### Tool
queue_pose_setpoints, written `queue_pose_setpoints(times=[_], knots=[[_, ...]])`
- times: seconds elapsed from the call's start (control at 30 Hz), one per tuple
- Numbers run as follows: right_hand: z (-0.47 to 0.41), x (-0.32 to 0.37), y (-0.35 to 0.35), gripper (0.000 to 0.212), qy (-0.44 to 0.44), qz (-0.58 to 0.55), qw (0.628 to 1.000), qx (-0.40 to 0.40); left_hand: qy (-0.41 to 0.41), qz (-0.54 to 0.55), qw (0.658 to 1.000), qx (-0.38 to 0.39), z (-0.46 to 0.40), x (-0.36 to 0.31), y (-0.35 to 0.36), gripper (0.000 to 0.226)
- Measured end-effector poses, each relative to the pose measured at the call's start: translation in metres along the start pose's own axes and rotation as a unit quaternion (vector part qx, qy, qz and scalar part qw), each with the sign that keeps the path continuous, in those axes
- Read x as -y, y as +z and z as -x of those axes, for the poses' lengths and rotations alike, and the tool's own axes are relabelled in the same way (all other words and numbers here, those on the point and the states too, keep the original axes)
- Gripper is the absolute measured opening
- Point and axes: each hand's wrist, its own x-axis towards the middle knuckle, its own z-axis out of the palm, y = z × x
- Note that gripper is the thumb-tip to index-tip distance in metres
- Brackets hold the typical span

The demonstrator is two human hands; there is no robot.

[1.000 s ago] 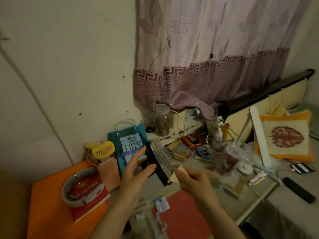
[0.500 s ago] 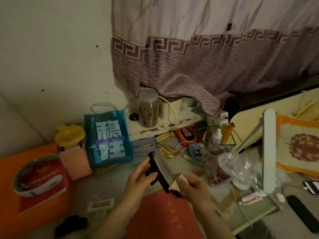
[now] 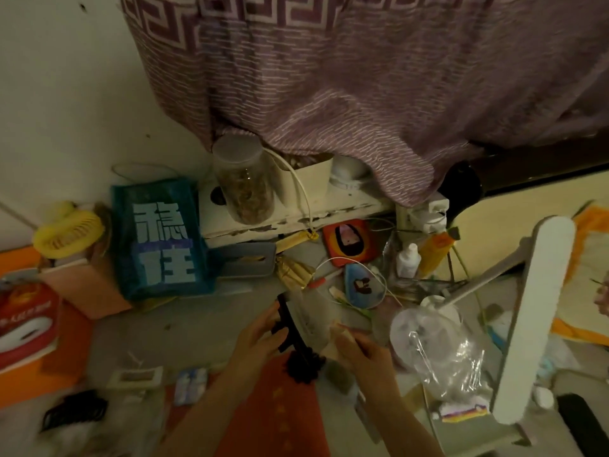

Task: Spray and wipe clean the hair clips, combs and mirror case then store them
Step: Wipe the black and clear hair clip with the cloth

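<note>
Head view: left hand grips a black comb above the cluttered desk.
Right hand pinches a blurred pale wipe against its teeth; dimness obscures detail; clutter crowds every side.

Two hands show at the lower centre, the left hand and the right hand. One comb sits between them. One jar stands at upper centre, one blue bag and one yellow fan at the left.
</note>
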Motion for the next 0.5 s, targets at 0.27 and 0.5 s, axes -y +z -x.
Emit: queue_pose_setpoints(times=[0.27,0.5], knots=[[-0.033,-0.01,0.001,0.013,-0.007,0.019,1.0,-0.002,-0.014,-0.039,0.999,-0.026,-0.051,0.028,0.002,0.043],[-0.052,-0.014,0.007,0.017,0.004,0.018,1.0,-0.016,-0.032,-0.047,0.998,-0.038,-0.097,0.05,0.005,0.05]])
